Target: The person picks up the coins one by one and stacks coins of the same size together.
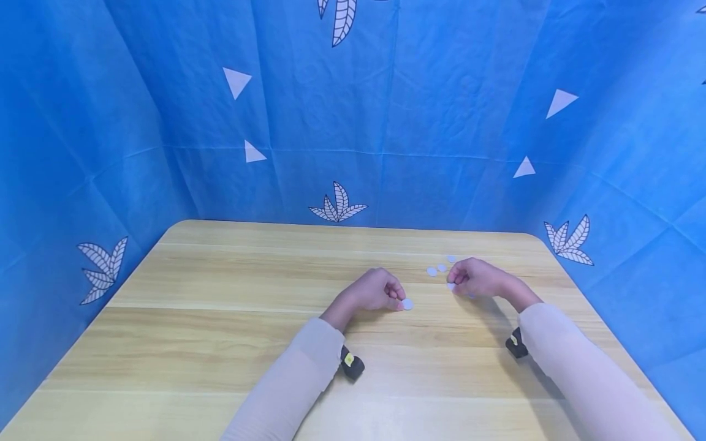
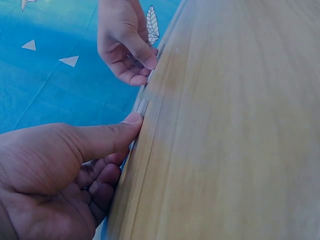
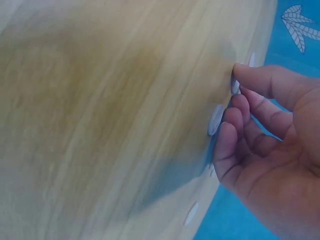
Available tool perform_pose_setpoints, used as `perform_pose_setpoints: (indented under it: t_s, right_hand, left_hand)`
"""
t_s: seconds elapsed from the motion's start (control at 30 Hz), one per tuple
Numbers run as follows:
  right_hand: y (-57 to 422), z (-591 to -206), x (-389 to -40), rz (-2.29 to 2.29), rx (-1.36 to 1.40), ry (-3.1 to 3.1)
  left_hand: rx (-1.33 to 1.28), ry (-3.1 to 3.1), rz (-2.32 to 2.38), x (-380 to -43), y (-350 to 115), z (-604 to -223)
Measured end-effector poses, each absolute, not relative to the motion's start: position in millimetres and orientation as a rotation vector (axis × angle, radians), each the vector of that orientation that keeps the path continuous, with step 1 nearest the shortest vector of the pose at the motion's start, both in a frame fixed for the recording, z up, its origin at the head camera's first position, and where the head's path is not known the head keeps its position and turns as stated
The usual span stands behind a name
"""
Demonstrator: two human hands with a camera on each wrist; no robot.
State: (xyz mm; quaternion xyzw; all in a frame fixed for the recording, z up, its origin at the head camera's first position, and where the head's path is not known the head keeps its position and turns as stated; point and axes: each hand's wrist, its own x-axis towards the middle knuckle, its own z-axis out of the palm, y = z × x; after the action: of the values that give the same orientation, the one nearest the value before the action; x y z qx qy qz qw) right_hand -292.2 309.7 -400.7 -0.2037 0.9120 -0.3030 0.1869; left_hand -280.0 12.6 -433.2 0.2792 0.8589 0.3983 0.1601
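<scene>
My left hand is low over the tabletop, its thumb and curled fingers at the left edge of a silvery round coin. In the left wrist view, the thumb tip meets that coin, with the fingertips partly hidden. Farther right, my right hand pinches another coin between thumb and index finger. That coin shows partly between the fingers in the right wrist view, while a loose coin lies beside the other fingertips.
Beyond the right hand lie several flat coins, among them a larger one, a smaller one and a far one. Another coin peeks out below that hand. Blue cloth hangs around the wooden table.
</scene>
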Motion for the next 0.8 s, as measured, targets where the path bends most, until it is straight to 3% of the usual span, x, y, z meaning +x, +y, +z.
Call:
perform_pose_setpoints:
  t_s: [0.8]
  right_hand:
    - [310.2, -395.0, -278.6, -1.035, -0.643, 2.591]
  left_hand:
    - [0.79, 2.437, 1.153, -277.5, 12.4, -432.1]
